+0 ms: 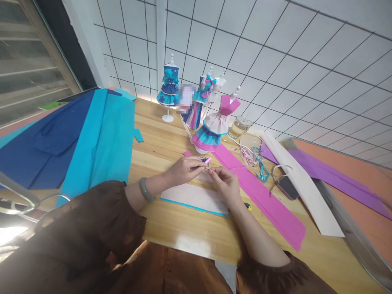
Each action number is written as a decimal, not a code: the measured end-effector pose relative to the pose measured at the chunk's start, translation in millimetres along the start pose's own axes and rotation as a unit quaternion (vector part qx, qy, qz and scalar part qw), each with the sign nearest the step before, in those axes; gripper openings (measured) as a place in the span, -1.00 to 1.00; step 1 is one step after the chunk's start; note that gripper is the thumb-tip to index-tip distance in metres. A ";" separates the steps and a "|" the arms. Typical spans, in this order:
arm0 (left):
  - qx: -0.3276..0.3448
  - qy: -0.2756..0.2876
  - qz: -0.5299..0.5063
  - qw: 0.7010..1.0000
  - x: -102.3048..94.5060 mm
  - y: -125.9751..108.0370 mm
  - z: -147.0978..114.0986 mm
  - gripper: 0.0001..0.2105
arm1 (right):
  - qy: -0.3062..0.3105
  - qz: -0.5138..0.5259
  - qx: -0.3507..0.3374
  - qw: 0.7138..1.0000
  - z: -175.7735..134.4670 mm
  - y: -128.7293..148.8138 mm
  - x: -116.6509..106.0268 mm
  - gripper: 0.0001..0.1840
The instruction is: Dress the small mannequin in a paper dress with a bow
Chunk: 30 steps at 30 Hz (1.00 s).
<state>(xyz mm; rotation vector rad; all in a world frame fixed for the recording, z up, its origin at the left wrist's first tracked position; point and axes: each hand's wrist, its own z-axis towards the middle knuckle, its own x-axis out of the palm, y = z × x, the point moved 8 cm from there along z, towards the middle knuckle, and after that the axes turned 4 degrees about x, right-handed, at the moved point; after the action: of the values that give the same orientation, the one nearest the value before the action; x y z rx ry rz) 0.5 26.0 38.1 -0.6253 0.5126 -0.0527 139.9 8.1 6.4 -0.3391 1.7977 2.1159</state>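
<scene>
Your left hand looks pinched on a small pink-and-white piece, right hand's fingertips closed on a thin pale cord. Seems mid-job: the flat white blue-edged fabric strip has its trim, but lies loose below.

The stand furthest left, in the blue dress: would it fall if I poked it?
It might tip: the blue dress spreads wider than the round base under its thin stem. It's probably light, since it looks like slim plastic. The dress would likely squash softly, as its frills look like cloth.
</scene>
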 end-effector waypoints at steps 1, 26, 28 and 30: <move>0.005 0.008 0.001 1.000 1.0 0.2 -0.1 -0.82 | 0.001 0.012 0.016 1.000 0.5 -2.3 0.1 -0.70; -0.155 -0.017 0.018 0.988 -1.4 24.6 -6.3 -0.82 | 0.028 0.073 -0.004 0.997 -0.5 -1.6 11.6 -0.80; -0.164 -0.022 -0.017 0.986 0.9 25.1 -6.7 -0.83 | 0.028 0.084 0.006 0.996 -0.4 -4.5 12.2 -0.79; -0.178 -0.026 -0.056 0.982 3.9 26.1 -7.4 -0.83 | 0.026 0.097 0.022 0.995 -0.1 -8.6 12.7 -0.76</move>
<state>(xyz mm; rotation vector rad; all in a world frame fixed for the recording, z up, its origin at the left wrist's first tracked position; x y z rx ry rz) -2.3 42.4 16.4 -1.0043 0.4374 -0.0516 131.7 10.5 -6.4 -0.2170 1.9752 2.2097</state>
